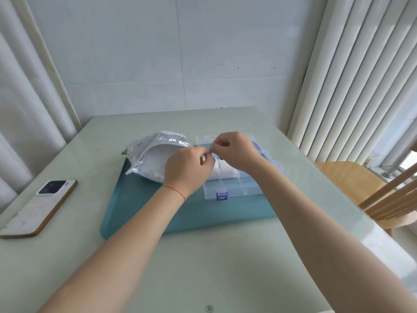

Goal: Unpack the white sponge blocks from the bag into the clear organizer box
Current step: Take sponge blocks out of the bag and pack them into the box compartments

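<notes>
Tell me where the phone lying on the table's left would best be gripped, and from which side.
The phone lies flat and face down on the table, camera bump at its far end, apart from the teal mat. Probably best to come from above with the left hand, thumb and fingers pinching the two long edges near the middle: they are bare, straight and close enough together to span.

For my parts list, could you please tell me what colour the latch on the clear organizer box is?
The latch is blue-purple, clearest in the head view.
</notes>
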`<action>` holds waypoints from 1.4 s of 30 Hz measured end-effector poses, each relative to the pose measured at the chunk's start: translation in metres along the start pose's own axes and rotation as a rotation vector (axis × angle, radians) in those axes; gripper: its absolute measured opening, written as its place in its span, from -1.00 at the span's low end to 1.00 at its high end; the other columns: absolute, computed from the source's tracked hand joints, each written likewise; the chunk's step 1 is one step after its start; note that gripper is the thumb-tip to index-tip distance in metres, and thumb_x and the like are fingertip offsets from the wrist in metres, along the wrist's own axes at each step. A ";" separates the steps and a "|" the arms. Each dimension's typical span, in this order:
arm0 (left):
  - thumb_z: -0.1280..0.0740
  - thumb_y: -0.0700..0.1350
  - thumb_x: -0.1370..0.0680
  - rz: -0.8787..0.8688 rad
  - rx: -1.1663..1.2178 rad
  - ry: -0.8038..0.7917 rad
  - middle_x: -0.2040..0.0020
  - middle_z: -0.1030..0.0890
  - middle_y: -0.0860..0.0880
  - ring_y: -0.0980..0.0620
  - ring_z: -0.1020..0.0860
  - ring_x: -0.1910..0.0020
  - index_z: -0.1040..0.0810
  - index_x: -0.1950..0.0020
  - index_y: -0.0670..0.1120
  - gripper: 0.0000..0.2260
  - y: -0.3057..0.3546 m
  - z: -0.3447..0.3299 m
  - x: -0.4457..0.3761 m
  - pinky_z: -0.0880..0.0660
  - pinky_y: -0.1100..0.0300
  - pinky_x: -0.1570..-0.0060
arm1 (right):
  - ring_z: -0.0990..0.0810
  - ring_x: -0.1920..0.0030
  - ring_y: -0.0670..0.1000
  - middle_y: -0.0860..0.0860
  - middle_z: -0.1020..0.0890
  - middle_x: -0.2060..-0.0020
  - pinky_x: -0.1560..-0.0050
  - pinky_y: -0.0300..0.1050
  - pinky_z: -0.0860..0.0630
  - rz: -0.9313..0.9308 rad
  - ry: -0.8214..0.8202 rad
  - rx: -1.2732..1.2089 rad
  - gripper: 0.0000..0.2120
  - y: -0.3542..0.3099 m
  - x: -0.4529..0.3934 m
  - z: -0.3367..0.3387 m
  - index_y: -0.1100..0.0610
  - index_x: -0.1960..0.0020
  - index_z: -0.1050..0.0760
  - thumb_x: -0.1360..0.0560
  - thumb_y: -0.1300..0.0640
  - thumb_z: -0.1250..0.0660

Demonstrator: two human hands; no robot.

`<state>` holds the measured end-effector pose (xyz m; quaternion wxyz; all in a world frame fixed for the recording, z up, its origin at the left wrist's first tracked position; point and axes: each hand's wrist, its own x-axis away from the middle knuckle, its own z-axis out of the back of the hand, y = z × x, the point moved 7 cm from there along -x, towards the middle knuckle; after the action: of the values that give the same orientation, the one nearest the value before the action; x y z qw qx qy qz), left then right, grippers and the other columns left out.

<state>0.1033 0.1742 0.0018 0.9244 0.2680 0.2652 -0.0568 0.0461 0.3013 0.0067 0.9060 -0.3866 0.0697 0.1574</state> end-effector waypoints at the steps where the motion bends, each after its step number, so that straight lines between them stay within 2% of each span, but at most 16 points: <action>1: -0.28 -0.09 -0.53 0.047 -0.011 0.002 0.48 -0.36 0.02 -0.07 -0.35 0.37 -0.44 0.35 -0.09 -0.74 -0.011 0.007 0.005 -0.16 0.17 0.43 | -0.39 0.38 -0.07 0.04 -0.57 0.37 0.39 -0.26 -0.32 0.021 -0.049 -0.004 -0.79 -0.013 0.005 -0.011 0.23 0.21 -0.58 -0.49 0.10 -0.33; 4: -0.27 -0.03 -0.55 0.187 -0.028 -0.035 0.44 -0.41 -0.01 -0.15 -0.41 0.32 -0.45 0.33 -0.10 -0.73 -0.046 0.023 0.022 -0.19 0.17 0.41 | -0.42 0.35 0.01 0.03 -0.56 0.35 0.35 -0.17 -0.37 0.040 -0.117 0.067 -0.82 -0.039 0.013 -0.048 0.22 0.23 -0.55 -0.47 0.14 -0.29; 7: -0.24 -0.04 -0.56 0.282 -0.098 -0.060 0.19 -0.59 -0.04 -0.14 -0.48 0.18 -0.60 0.11 -0.06 -0.81 -0.075 0.044 0.037 -0.32 0.17 0.28 | -0.56 0.20 0.11 -0.02 -0.60 0.18 0.32 -0.15 -0.43 0.072 -0.106 0.261 -0.85 -0.060 0.016 -0.076 0.08 0.05 -0.56 -0.47 0.18 -0.24; 10: -0.23 -0.07 -0.55 0.324 -0.140 -0.113 -0.09 -0.63 -0.07 -0.16 -0.54 -0.04 -0.60 -0.10 -0.06 -0.78 -0.104 0.050 0.045 -0.45 0.13 0.09 | -0.56 0.06 0.13 0.04 -0.61 -0.03 0.32 -0.16 -0.31 0.111 -0.110 0.633 -0.69 -0.075 0.019 -0.102 0.12 -0.25 -0.39 -0.52 0.24 -0.25; 14: -0.21 -0.08 -0.52 0.347 -0.091 -0.169 -0.01 -0.62 -0.05 -0.14 -0.53 0.00 -0.60 -0.01 -0.09 -0.79 -0.118 0.045 0.052 -0.48 0.12 0.08 | -0.60 -0.14 0.11 0.07 -0.56 -0.20 0.17 -0.13 -0.38 0.023 -0.122 0.876 -0.32 -0.073 0.013 -0.121 0.30 -0.50 -0.04 -0.51 0.27 -0.32; 18: -0.22 -0.13 -0.47 0.350 0.021 -0.146 0.34 -0.44 -0.07 -0.16 -0.40 0.24 -0.37 0.30 -0.15 -0.83 -0.115 0.046 0.054 -0.30 0.13 0.32 | -0.65 -0.02 0.12 0.08 -0.64 -0.06 0.19 -0.13 -0.39 0.054 -0.104 0.974 -0.34 -0.076 0.001 -0.125 0.37 -0.48 -0.05 -0.50 0.28 -0.29; 20: -0.22 -0.15 -0.46 0.338 0.051 -0.137 0.41 -0.30 -0.06 -0.13 -0.28 0.30 -0.22 0.34 -0.12 -0.77 -0.112 0.049 0.054 -0.18 0.12 0.37 | -0.64 -0.03 0.13 0.08 -0.63 -0.07 0.21 -0.13 -0.36 0.081 -0.098 0.979 -0.37 -0.078 -0.003 -0.126 0.38 -0.46 -0.10 -0.50 0.29 -0.30; 23: -0.22 -0.16 -0.46 0.340 0.074 -0.136 0.43 -0.25 -0.04 -0.10 -0.24 0.32 -0.18 0.36 -0.10 -0.73 -0.111 0.052 0.052 -0.12 0.12 0.41 | -0.62 -0.01 0.14 0.09 -0.64 -0.04 0.23 -0.12 -0.34 0.101 -0.086 0.946 -0.55 -0.078 -0.005 -0.124 0.29 -0.33 -0.29 -0.47 0.35 -0.29; 26: -0.22 -0.14 -0.48 0.348 0.092 -0.152 0.42 -0.26 -0.04 -0.12 -0.26 0.31 -0.20 0.36 -0.10 -0.74 -0.113 0.051 0.051 -0.14 0.12 0.41 | -0.62 0.02 0.14 0.07 -0.64 0.01 0.23 -0.12 -0.35 0.153 -0.031 0.942 -0.67 -0.083 -0.004 -0.119 0.22 -0.19 -0.40 -0.45 0.39 -0.28; 28: -0.22 -0.12 -0.49 0.364 0.102 -0.177 0.38 -0.37 -0.03 -0.17 -0.39 0.29 -0.27 0.33 -0.07 -0.78 -0.113 0.050 0.052 -0.29 0.14 0.36 | -0.61 0.09 0.14 0.06 -0.64 0.06 0.24 -0.13 -0.33 0.184 0.004 0.927 -0.73 -0.087 -0.003 -0.115 0.19 -0.10 -0.44 -0.44 0.40 -0.27; 30: -0.23 -0.09 -0.52 0.377 0.134 -0.203 0.22 -0.54 -0.06 -0.22 -0.56 0.21 -0.37 0.21 -0.01 -0.89 -0.111 0.050 0.053 -0.50 0.10 0.14 | -0.51 0.23 0.13 0.02 -0.61 0.18 0.29 -0.15 -0.29 0.188 0.046 0.901 -0.79 -0.089 -0.003 -0.109 0.13 -0.02 -0.44 -0.45 0.37 -0.25; 32: -0.23 -0.09 -0.54 0.385 0.170 -0.218 0.05 -0.57 -0.06 -0.21 -0.62 0.12 -0.43 0.07 0.00 -0.99 -0.107 0.052 0.054 -0.52 0.06 -0.05 | -0.42 0.29 0.13 -0.03 -0.44 0.36 0.39 -0.17 -0.17 0.166 0.100 0.844 -0.85 -0.086 -0.001 -0.099 0.08 0.10 -0.39 -0.49 0.32 -0.20; 35: -0.23 -0.09 -0.56 0.426 0.209 -0.216 -0.12 -0.63 -0.04 -0.16 -0.63 0.07 -0.56 -0.23 -0.06 -0.72 -0.108 0.052 0.054 -0.50 0.11 -0.13 | -0.38 0.31 0.18 0.01 -0.32 0.40 0.43 -0.14 -0.10 0.176 0.170 0.739 -0.88 -0.080 0.008 -0.082 0.11 0.19 -0.34 -0.51 0.26 -0.17; 37: -0.22 -0.09 -0.54 0.467 0.261 -0.196 -0.04 -0.68 -0.02 -0.07 -0.63 0.30 -0.57 -0.21 -0.04 -0.73 -0.107 0.051 0.054 -0.54 0.14 -0.03 | -0.36 0.31 0.18 0.03 -0.36 0.33 0.39 -0.10 -0.14 0.205 0.195 0.668 -0.88 -0.078 0.017 -0.073 0.15 0.18 -0.39 -0.54 0.19 -0.18; 39: -0.20 -0.10 -0.53 0.505 0.330 -0.195 0.17 -0.70 0.03 0.00 -0.53 0.51 -0.59 -0.01 -0.06 -0.81 -0.102 0.047 0.054 -0.52 0.21 0.21 | -0.35 0.31 0.15 0.03 -0.36 0.30 0.38 -0.09 -0.17 0.188 0.203 0.569 -0.82 -0.071 0.023 -0.063 0.16 0.20 -0.39 -0.55 0.13 -0.19; 42: -0.21 -0.10 -0.52 0.565 0.440 -0.210 0.32 -0.69 0.05 0.02 -0.47 0.59 -0.61 0.07 -0.13 -0.80 -0.095 0.036 0.052 -0.42 0.25 0.35 | -0.32 0.35 0.10 0.00 -0.34 0.37 0.41 -0.11 -0.21 0.078 0.144 0.282 -0.73 -0.055 0.025 -0.048 0.14 0.35 -0.30 -0.50 0.13 -0.24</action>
<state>0.1405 0.0762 -0.0434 0.8461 0.5156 0.0662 0.1177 0.0879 0.2371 0.0047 0.9372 -0.2628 0.1706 0.1530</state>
